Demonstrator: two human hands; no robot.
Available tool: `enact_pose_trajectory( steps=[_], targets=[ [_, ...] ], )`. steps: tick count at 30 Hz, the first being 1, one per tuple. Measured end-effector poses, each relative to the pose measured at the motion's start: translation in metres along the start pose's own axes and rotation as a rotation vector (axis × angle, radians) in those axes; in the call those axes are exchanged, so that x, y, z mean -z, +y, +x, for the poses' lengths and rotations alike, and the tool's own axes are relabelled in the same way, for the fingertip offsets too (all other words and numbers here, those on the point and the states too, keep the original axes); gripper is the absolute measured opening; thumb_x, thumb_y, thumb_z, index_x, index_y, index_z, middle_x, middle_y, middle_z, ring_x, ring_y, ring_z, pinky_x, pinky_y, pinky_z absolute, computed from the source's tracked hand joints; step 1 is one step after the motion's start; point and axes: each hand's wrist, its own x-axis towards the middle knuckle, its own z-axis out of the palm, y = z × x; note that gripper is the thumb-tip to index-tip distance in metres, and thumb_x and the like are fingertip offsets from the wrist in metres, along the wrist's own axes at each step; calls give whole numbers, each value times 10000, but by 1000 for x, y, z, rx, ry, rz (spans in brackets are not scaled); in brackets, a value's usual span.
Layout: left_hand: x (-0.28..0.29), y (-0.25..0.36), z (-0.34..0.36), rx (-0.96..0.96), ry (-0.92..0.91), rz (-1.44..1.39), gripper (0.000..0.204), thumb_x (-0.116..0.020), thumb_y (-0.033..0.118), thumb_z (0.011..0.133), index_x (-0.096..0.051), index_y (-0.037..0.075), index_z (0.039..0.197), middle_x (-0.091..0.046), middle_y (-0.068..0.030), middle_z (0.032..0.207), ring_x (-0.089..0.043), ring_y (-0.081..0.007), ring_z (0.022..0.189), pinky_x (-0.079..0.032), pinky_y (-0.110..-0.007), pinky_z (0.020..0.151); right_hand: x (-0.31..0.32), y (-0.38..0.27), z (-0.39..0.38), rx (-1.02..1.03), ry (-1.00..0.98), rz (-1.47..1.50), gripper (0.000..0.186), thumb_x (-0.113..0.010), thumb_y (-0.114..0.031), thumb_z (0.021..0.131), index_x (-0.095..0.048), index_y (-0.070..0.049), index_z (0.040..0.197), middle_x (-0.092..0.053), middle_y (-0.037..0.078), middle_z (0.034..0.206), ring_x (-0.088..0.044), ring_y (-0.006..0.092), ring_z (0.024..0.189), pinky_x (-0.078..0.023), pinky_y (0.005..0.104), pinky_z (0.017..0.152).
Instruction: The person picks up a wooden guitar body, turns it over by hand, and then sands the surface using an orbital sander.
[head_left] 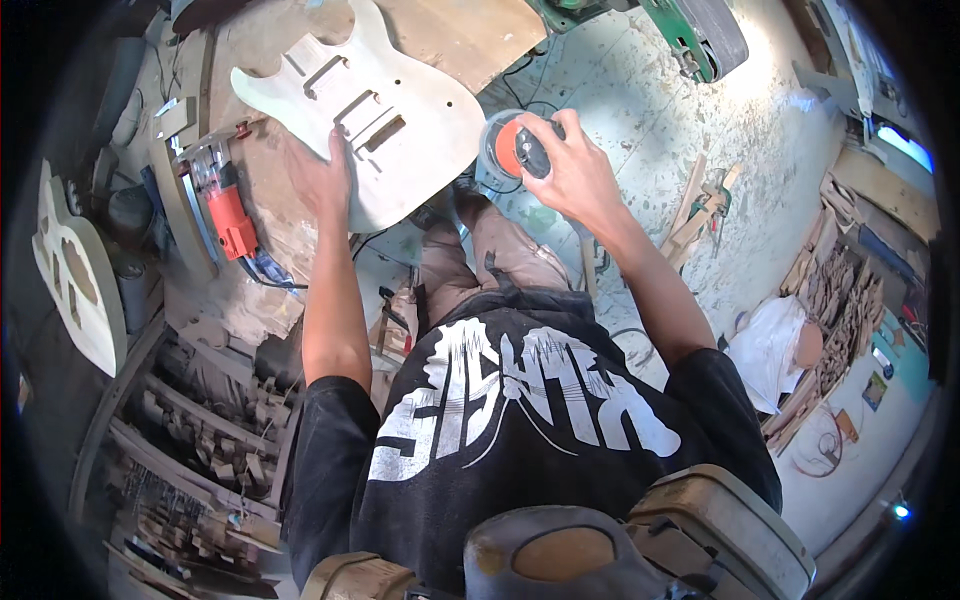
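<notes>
Cropped mask (498, 552), cut-off guitar body (428, 130), part-hidden sander (509, 148)

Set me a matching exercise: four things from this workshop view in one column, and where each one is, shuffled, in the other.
1. Upper guitar body
2. Orange sander
3. Red corded tool
4. White bag

A. Held in the right hand
B. Beside wood scraps
C. Touched by the left hand
D. Left of the left forearm

Pairs: 1-C, 2-A, 3-D, 4-B.
</notes>
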Motion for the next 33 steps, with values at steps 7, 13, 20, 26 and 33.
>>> enact_pose_trajectory(
  steps=[7, 13, 20, 26, 33],
  targets=[
    [1, 1, -1, -16, 16, -58, 920, -703, 499, 919, -354, -25, 1589, -459, -282, 1563, -419, -439, 1450, -322, -499, 1210, -5, -21, 29, 82, -73, -62, 684, -790, -136, 748, -553, -243, 1381, -522, 186, 1190, -682, 462, 994, -603, 531, 826],
    [-5, -8, 1, 4, 7, 27, 953, -670, 546, 928, -324, -32, 1602, -422, -289, 1592, -399, -443, 1468, -309, -499, 1224, -1, -2, 23, 56, -38, -79, 635, -788, -161, 781, -556, -250, 1365, -522, 186, 1172, -682, 458, 989, -600, 532, 828],
    [-2, -3, 2, 28, -33, 52, 943, -618, 562, 972, -284, -25, 1630, -396, -282, 1622, -389, -428, 1494, -305, -465, 1236, -3, -10, 41, 150, -7, -113, 664, -798, -153, 770, -554, -255, 1379, -513, 189, 1178, -686, 450, 1003, -605, 533, 811],
    [1, 0, 1, 17, -24, -4, 976, -649, 565, 947, -284, -40, 1619, -388, -296, 1615, -385, -445, 1481, -305, -487, 1232, 0, 2, 33, 84, -28, -106, 689, -790, -133, 763, -537, -250, 1393, -508, 190, 1181, -685, 447, 1014, -608, 538, 800],
    [-2, -4, 1, 54, -49, 27, 987, -635, 584, 950, -275, -41, 1623, -367, -288, 1634, -370, -440, 1497, -296, -482, 1241, -8, -13, 38, 204, -45, -117, 677, -782, -121, 757, -535, -246, 1375, -499, 189, 1179, -675, 452, 970, -605, 541, 784]
  ],
)
